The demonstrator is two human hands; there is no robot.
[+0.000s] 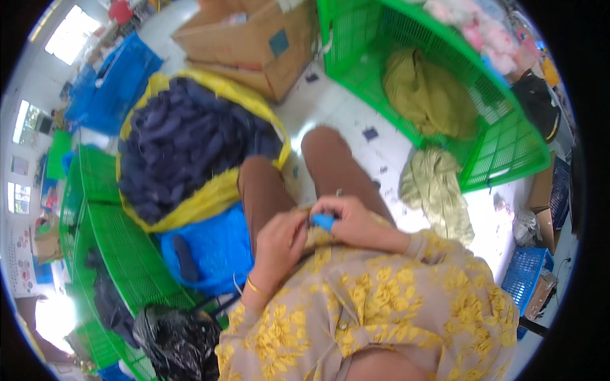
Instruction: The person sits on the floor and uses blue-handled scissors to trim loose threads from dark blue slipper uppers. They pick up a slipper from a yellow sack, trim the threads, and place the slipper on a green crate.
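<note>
Near: left hand (280,240), right hand (357,220), fingers curled together; what they grasp I cannot tell. Step, I judge: close handwork; next needs steady fingertips.

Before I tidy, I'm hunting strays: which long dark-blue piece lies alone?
The piece on the blue plastic, outside the yellow sack; the others lie heaped inside that sack.

Strong light glares white in the windows (73,35) above and left of the yellow sack (194,204); a patch below-left of it is blown out. Right of the sack, the pale floor (348,95) shines with reflections. Below-right, the left hand (279,240) and right hand (359,222) look slightly soft. Far from the sack, outlines bend toward a black rim.
</note>
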